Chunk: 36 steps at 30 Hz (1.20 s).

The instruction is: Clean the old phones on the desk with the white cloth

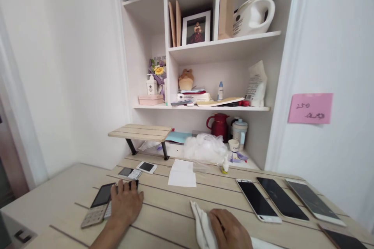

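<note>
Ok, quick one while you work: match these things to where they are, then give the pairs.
Things: 1 silver keypad phone; 2 white cloth; 3 dark red jug; 4 pink sticky note.
Places: A on the white wall; B beside the left hand; C behind the crumpled clear plastic bag; D against the right hand.
Pairs: 1-B; 2-D; 3-C; 4-A.

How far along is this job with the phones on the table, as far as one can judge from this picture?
Seemingly done: three smartphones lie side by side at right. In hand: the right hand rests on a white cloth; the left hand is over a keypad phone. Seemingly remaining: a small keypad phone and a smartphone, farther back.
</note>
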Motion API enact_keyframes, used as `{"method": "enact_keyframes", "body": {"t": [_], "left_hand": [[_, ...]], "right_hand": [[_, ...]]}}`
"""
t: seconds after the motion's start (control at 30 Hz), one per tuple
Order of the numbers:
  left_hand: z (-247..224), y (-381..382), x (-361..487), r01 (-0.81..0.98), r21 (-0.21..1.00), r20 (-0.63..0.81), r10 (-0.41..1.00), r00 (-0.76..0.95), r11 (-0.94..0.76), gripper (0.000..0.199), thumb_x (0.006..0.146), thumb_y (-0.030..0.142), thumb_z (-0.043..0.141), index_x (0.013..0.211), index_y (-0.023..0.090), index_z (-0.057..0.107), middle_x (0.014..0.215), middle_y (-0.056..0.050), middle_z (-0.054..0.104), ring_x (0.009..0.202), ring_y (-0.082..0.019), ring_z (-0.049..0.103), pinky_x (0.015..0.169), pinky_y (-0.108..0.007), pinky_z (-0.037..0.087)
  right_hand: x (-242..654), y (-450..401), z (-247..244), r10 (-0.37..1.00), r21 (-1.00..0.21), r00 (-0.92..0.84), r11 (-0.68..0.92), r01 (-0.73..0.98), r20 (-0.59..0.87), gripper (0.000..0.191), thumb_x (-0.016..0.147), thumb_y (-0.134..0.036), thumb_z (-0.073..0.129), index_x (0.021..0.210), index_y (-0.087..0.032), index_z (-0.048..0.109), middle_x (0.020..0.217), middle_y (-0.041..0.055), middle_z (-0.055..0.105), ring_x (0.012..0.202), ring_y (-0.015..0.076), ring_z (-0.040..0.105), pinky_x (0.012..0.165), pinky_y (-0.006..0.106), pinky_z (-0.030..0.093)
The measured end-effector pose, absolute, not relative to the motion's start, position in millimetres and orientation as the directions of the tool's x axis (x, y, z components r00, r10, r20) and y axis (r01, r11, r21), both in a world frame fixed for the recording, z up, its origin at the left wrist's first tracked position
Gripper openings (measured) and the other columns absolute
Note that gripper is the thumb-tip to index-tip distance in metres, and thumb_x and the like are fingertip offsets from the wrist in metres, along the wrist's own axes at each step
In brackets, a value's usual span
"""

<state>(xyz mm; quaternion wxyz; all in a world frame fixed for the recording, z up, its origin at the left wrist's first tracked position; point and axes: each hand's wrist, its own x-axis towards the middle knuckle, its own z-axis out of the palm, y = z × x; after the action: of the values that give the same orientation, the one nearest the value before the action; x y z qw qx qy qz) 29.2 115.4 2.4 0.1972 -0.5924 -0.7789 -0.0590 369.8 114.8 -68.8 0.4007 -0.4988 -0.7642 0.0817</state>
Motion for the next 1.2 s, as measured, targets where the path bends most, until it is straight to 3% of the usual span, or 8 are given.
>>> {"method": "enact_keyframes", "body": {"t": [0.2,0.37,0.53,0.7,0.87,1.03,1.13,1.2], "left_hand": [[-3,117,25,0.974,-0.127,0.334,0.933,-0.136,0.188,0.058,0.091,0.033,0.039,0.136,0.002,0.055,0.123,-0.026,0.068,0.118,-0.042,0.058,0.107,-0.055,0.025],[-7,106,34,0.995,-0.081,0.324,0.946,-0.029,0.059,0.054,0.092,0.027,0.037,0.141,0.008,0.052,0.131,-0.019,0.065,0.132,-0.037,0.048,0.118,-0.053,0.015],[-9,100,52,0.994,0.054,0.295,0.952,0.074,-0.094,0.054,0.095,0.029,0.038,0.149,0.018,0.042,0.147,-0.004,0.055,0.137,-0.020,0.044,0.115,-0.030,0.032],[-1,100,63,0.989,0.138,0.293,0.956,0.005,-0.048,0.065,0.087,0.030,0.049,0.148,0.008,0.041,0.119,-0.016,0.070,0.113,-0.035,0.058,0.101,-0.048,0.042],[0,93,74,0.974,0.195,0.197,0.977,0.078,-0.117,0.068,0.078,0.034,0.058,0.144,0.017,0.049,0.113,-0.010,0.072,0.109,-0.032,0.058,0.097,-0.043,0.043],[-7,91,78,0.953,0.193,0.148,0.967,0.207,-0.234,0.077,0.070,0.013,0.053,0.147,0.023,0.045,0.121,-0.007,0.068,0.114,-0.028,0.056,0.100,-0.039,0.041],[-8,93,81,0.958,0.147,0.144,0.964,0.224,-0.245,0.080,0.071,0.008,0.048,0.149,0.021,0.042,0.114,-0.010,0.068,0.110,-0.028,0.058,0.098,-0.038,0.043],[-7,94,86,0.969,0.118,0.151,0.968,0.199,-0.217,0.079,0.072,0.010,0.048,0.150,0.019,0.039,0.108,-0.012,0.068,0.106,-0.030,0.061,0.094,-0.039,0.045]], "right_hand": [[365,113,-66,0.813,-0.541,-0.163,0.507,0.671,0.559,0.041,0.102,-0.043,0.036,0.089,-0.024,0.069,0.086,0.0065,0.071,0.083,0.0240,0.069,0.074,0.032,0.049],[363,111,-63,0.811,-0.574,-0.153,0.519,0.634,0.564,0.041,0.102,-0.045,0.037,0.089,-0.023,0.070,0.085,0.0066,0.071,0.082,0.0237,0.069,0.074,0.031,0.047],[358,101,-47,0.830,-0.703,-0.013,0.480,0.525,0.558,0.049,0.100,-0.056,0.038,0.084,-0.022,0.070,0.082,0.0071,0.071,0.079,0.0248,0.066,0.074,0.032,0.045],[363,99,-38,0.907,-0.846,0.082,0.349,0.403,0.413,0.052,0.095,-0.064,0.042,0.080,-0.021,0.069,0.072,0.0027,0.066,0.068,0.0218,0.059,0.064,0.029,0.042],[367,102,-41,0.929,-0.881,0.110,0.291,0.374,0.353,0.053,0.096,-0.062,0.041,0.079,-0.019,0.066,0.068,0.0017,0.063,0.067,0.0208,0.057,0.063,0.029,0.041],[366,99,-36,0.937,-0.880,0.043,0.310,0.361,0.347,0.045,0.096,-0.056,0.044,0.084,-0.019,0.067,0.075,0.0033,0.065,0.073,0.0220,0.060,0.066,0.029,0.045],[363,93,-31,0.921,-0.817,-0.075,0.374,0.440,0.381,0.033,0.087,-0.045,0.061,0.106,-0.019,0.069,0.102,0.0087,0.068,0.095,0.0265,0.062,0.084,0.034,0.049],[359,88,-28,0.890,-0.699,-0.187,0.444,0.560,0.415,0.049,0.075,-0.032,0.071,0.121,-0.020,0.064,0.120,0.0112,0.062,0.113,0.0305,0.056,0.099,0.041,0.044]]}}
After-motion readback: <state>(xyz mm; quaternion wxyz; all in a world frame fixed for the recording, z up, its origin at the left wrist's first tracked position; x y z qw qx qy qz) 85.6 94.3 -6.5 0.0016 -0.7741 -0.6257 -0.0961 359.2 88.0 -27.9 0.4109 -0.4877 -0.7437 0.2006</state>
